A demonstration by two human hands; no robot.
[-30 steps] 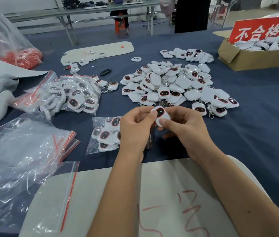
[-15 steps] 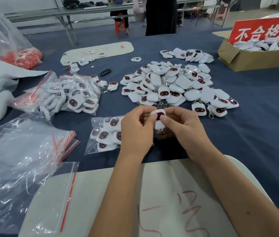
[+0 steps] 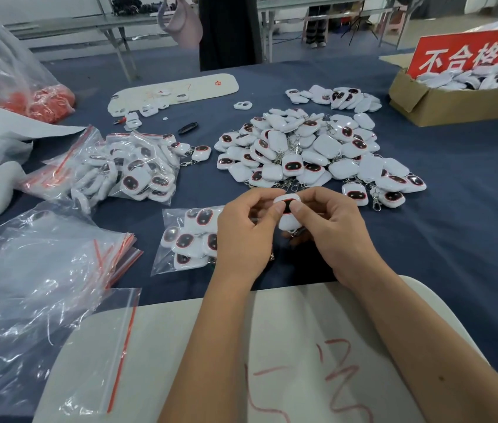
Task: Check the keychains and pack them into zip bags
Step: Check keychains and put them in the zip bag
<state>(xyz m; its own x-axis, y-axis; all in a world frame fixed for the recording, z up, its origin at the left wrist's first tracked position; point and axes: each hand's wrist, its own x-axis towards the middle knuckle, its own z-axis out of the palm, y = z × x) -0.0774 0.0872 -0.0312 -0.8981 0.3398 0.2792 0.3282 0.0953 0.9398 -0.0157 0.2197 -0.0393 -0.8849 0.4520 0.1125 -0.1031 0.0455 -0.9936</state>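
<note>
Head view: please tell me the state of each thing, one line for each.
Keychain: gripped by both hands, face up.
Left hand: holds the keychain.
Right hand: holds the keychain.
Part-filled zip bag: lying flat.
Loose keychain pile: unpacked.
Cardboard box: open, holding keychains.

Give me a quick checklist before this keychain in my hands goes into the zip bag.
1. Keychain held securely: ok, left hand and right hand both pinch it.
2. Its dark face visible for checking: ok, it faces up between the thumbs.
3. Keychain free of defects: cannot tell, the thumbs cover part of it.
4. Part-filled zip bag within reach: ok, it lies just left of the left hand.
5. That bag's mouth open: cannot tell, the left hand hides that end.
6. Spare empty zip bags available: ok, a stack lies further left.
</note>
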